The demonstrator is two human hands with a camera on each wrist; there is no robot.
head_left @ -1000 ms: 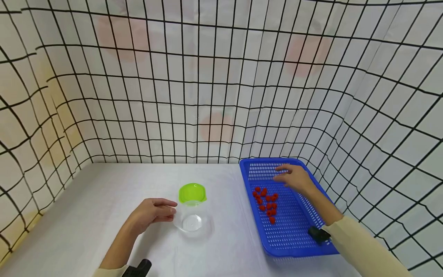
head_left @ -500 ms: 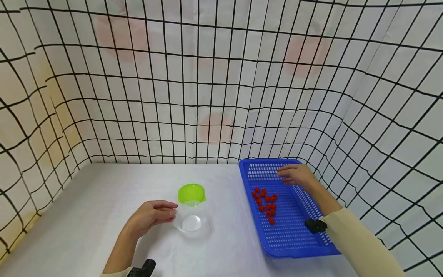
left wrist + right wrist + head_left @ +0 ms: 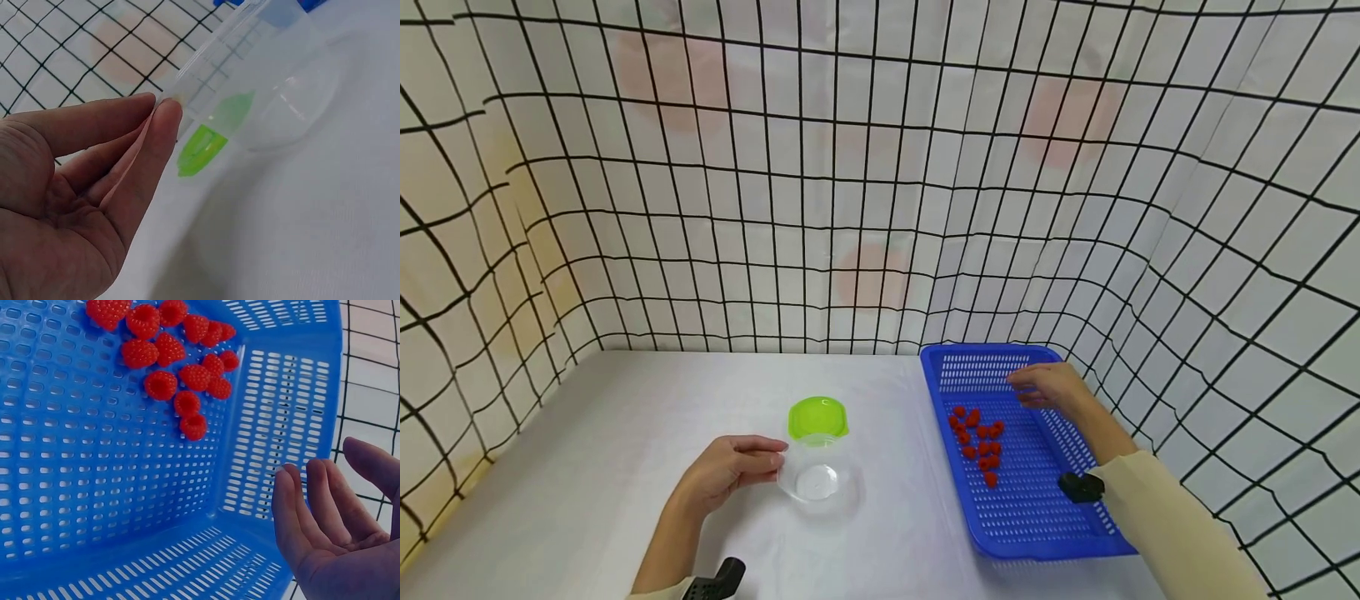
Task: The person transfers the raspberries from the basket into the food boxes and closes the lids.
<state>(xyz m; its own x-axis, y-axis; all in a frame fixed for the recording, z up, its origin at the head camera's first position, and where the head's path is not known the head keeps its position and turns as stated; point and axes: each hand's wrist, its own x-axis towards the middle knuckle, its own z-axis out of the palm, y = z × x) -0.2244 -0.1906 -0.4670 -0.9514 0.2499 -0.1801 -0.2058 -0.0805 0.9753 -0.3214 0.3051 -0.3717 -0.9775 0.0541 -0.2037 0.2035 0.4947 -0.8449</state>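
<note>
A clear plastic bowl [image 3: 817,483] stands on the white table, its rim pinched between the thumb and fingers of my left hand [image 3: 730,468]. The left wrist view shows the thumb and forefinger [image 3: 164,119] meeting at the edge of the bowl [image 3: 294,106]. Just behind it lies a bright green lid [image 3: 817,417], partly seen through the clear wall. Over the far right part of a blue basket [image 3: 1015,546] hovers my right hand [image 3: 1051,388], fingers relaxed and holding nothing. Several red raspberries [image 3: 160,385] lie loose on the basket floor, to the left of that hand in the head view.
A black grid net [image 3: 880,225] over pale cloth encloses the table at the back and both sides. The basket's right wall runs close to the net. White tabletop [image 3: 902,467] lies between the bowl and the basket.
My right hand has shifted slightly right over the basket, its fingers drawing a little closer together. The left hand still pinches the bowl's rim; bowl, lid and raspberries stay in place.
</note>
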